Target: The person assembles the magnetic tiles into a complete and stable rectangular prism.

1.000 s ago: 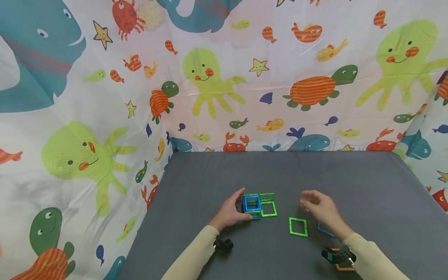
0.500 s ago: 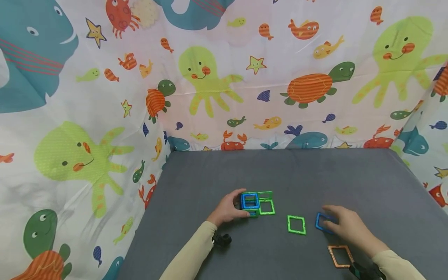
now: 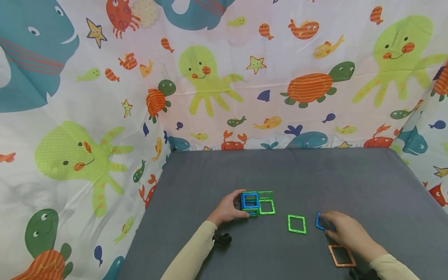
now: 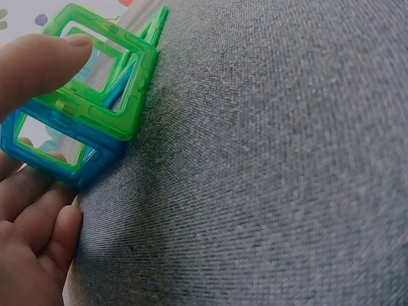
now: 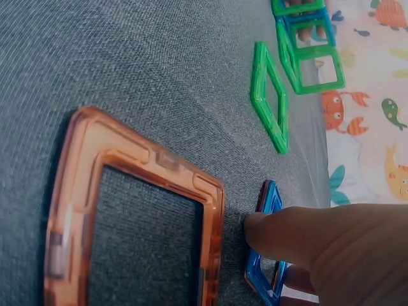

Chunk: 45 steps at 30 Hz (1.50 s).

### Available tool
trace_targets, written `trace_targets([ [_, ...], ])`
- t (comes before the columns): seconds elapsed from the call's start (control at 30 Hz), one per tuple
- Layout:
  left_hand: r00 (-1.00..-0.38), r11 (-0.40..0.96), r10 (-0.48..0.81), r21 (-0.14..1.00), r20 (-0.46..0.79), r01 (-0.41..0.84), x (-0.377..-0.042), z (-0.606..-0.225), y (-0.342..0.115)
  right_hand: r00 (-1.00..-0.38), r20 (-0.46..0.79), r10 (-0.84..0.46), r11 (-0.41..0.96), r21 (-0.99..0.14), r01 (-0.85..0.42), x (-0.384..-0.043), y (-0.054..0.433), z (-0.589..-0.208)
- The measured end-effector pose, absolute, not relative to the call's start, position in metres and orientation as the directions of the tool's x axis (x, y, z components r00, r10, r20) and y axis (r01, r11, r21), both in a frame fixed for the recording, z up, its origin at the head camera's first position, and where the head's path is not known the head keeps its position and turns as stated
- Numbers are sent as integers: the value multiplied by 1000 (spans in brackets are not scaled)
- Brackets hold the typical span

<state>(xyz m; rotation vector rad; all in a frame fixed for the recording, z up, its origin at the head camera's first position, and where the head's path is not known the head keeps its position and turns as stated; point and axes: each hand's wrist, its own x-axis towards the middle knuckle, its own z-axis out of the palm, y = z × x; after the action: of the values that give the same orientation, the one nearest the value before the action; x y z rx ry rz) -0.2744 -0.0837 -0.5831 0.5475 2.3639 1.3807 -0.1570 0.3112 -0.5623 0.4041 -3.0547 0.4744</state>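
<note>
My left hand (image 3: 227, 210) grips a small cube of see-through magnetic tiles (image 4: 95, 118), thumb on a green side and fingers around a blue one. The cube's top is a blue square frame (image 3: 258, 201). Joined to its right are a flat green tile (image 3: 267, 213) and an upright green tile (image 3: 266, 192) behind. Farther right, my right hand (image 3: 350, 231) pinches a blue square tile (image 3: 317, 221), thumb on the near edge and fingers on the far side. In the right wrist view a reddish edge shows along the blue tile (image 5: 255, 271).
Between the hands a loose green square tile (image 3: 297, 232) lies on the grey cloth (image 3: 266, 167). An orange square tile (image 3: 344, 265) lies just below my right hand. A curtain (image 3: 217, 128) printed with sea animals stands behind and at both sides.
My right hand has moved right and down from above the green tile onto the blue tile, closing its fingers on it. My left hand stays on the cube.
</note>
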Motion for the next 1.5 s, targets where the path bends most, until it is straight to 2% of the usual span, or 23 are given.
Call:
trace_targets([
  [0.3,-869,452,487,877,-90,162,-274,-588,-83,-949,151,-277,909,-278,-309,-154,311,-565],
  [0.5,-869,449,488,877,-82,169,-274,-589,-84,-954,126,-272,904,-305,-298,-156,311,-561],
  [0.87,-866,456,492,874,-91,168,-273,-588,-86,-982,7,-188,872,-458,-170,-163,314,-551],
  [1.13,-864,455,494,876,-97,161,-272,-584,-86,-989,-36,-141,851,-515,-102,-174,320,-539],
  [1.5,-866,453,491,876,-91,165,-274,-588,-86,-987,-155,-46,727,-682,74,-185,329,-532],
])
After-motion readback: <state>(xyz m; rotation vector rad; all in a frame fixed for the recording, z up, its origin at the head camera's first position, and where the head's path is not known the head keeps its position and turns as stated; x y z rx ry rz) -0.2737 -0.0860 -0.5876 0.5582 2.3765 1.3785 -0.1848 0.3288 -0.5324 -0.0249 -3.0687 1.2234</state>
